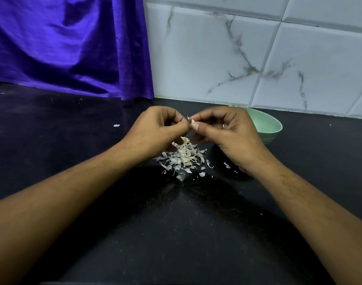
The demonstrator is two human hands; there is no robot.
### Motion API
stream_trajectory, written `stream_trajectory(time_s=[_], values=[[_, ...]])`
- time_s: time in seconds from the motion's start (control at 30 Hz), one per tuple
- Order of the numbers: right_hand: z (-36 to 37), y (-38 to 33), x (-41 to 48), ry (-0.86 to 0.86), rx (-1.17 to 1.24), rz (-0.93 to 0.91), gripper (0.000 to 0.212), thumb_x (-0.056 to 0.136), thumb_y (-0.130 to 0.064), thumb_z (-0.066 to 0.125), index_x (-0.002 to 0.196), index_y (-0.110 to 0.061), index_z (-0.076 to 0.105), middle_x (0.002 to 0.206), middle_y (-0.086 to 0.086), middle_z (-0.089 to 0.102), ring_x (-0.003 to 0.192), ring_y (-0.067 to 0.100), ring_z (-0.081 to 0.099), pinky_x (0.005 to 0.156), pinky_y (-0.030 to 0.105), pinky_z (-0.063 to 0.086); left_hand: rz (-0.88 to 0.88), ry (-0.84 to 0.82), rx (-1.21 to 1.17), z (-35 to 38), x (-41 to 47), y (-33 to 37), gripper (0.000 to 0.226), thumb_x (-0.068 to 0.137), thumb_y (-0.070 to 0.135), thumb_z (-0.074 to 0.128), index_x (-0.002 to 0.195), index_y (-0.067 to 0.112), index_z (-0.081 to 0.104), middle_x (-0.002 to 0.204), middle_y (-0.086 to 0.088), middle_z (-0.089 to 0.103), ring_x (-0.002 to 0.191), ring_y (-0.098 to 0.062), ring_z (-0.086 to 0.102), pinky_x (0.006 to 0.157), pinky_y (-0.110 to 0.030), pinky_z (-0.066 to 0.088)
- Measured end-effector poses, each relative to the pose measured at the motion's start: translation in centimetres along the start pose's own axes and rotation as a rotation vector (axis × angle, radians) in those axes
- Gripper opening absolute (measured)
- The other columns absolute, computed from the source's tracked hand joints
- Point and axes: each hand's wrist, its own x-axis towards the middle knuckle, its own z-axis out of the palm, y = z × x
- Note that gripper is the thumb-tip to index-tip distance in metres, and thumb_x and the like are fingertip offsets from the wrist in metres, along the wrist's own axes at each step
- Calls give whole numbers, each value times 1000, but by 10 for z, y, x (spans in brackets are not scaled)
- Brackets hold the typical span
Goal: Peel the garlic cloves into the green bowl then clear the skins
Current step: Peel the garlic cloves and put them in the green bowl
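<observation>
The surface [73, 145] is a black, slightly glossy counter dusted with pale specks, running back to a corner of the room. On the far right stands a wall [217, 58] of white tiles veined in grey, with dark grout lines. On the far left a shiny purple cloth [63, 44] hangs in folds down to the surface.

Over the middle of the surface, the left hand [155, 130] and the right hand [223, 134] meet with fingers curled. Thumb and fingertips of both pinch one small garlic clove [193, 121] between them. A ring [223, 126] shows on a right finger.

Directly beneath the hands a heap of papery skins [182, 159] lies on the surface, with loose flakes scattered to its near and right sides. One stray scrap [116, 125] lies apart to the left. The green bowl [268, 124] sits just behind the right hand, near the tiled wall; its contents are hidden.
</observation>
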Motion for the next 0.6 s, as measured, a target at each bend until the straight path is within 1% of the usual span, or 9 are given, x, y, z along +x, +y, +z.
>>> stream_trajectory(time_s=[0.07, 0.17, 0.2, 0.27, 0.33, 0.43, 0.47, 0.53, 0.6], values=[[0, -3, 0, 17, 59, -4, 10, 91, -5, 74, 99, -11, 78, 80, 10, 77, 71, 18, 73, 67, 30, 61, -1, 8, 26, -2, 0, -1, 14, 95, 19, 69, 86, 9, 71, 77, -7, 70, 74, -18, 75, 65, -40, 64], [0, -4, 1, 33, 107, 14, 10, 94, -1, 70, 101, -5, 76, 84, 21, 74, 69, 18, 72, 64, 26, 60, -31, 7, -22, -3, 0, -2, 16, 97, 16, 59, 87, 6, 67, 78, -7, 65, 74, -21, 72, 69, -48, 63], [0, -4, 1, 34, 108, 21, 10, 94, 0, 70, 100, -5, 75, 87, 24, 74, 69, 18, 73, 64, 26, 60, -36, 2, -41, -3, 0, -1, 18, 98, 15, 56, 85, 7, 65, 76, -5, 63, 72, -20, 70, 69, -47, 62], [0, -3, 1, 32, 103, 38, 10, 94, 1, 69, 99, -6, 75, 88, 24, 74, 69, 21, 73, 65, 31, 62, -23, -7, -41, -2, -1, 2, 25, 101, 16, 53, 79, 10, 62, 72, -4, 62, 71, -19, 68, 68, -47, 60], [0, -2, 1, 22, 83, 52, 11, 95, 0, 68, 100, -8, 74, 87, 18, 75, 71, 25, 74, 69, 38, 63, 22, -12, 30, -2, -2, 2, 35, 105, 27, 56, 75, 9, 61, 68, -4, 65, 68, -21, 69, 68, -48, 61], [0, 0, 1, 12, 55, 64, 9, 96, -2, 67, 100, -8, 72, 89, 16, 77, 73, 26, 76, 74, 46, 62, 72, 5, 156, -3, -3, 2, 44, 99, 44, 66, 73, 9, 66, 67, -5, 71, 66, -27, 71, 68, -46, 61], [0, 0, 1, 16, 51, 62, 7, 96, -2, 68, 99, -8, 72, 90, 16, 77, 73, 25, 76, 74, 45, 63, 80, 19, 168, -4, -3, 2, 40, 96, 44, 70, 75, 10, 67, 68, -5, 72, 66, -25, 72, 66, -42, 60], [-1, -1, 1, 34, 41, 49, 5, 94, -2, 70, 97, -6, 73, 86, 13, 77, 72, 20, 74, 70, 37, 63, 102, 39, 174, -4, -3, 4, 25, 92, 38, 77, 82, 16, 70, 74, -4, 74, 66, -17, 70, 64, -35, 58], [-1, -2, 1, 49, 43, 41, 4, 93, -2, 72, 96, -4, 74, 83, 15, 76, 70, 17, 72, 65, 27, 60, 122, 31, 166, -4, -3, 4, 12, 91, 31, 78, 90, 20, 73, 79, -2, 75, 68, -14, 71, 69, -36, 60]])
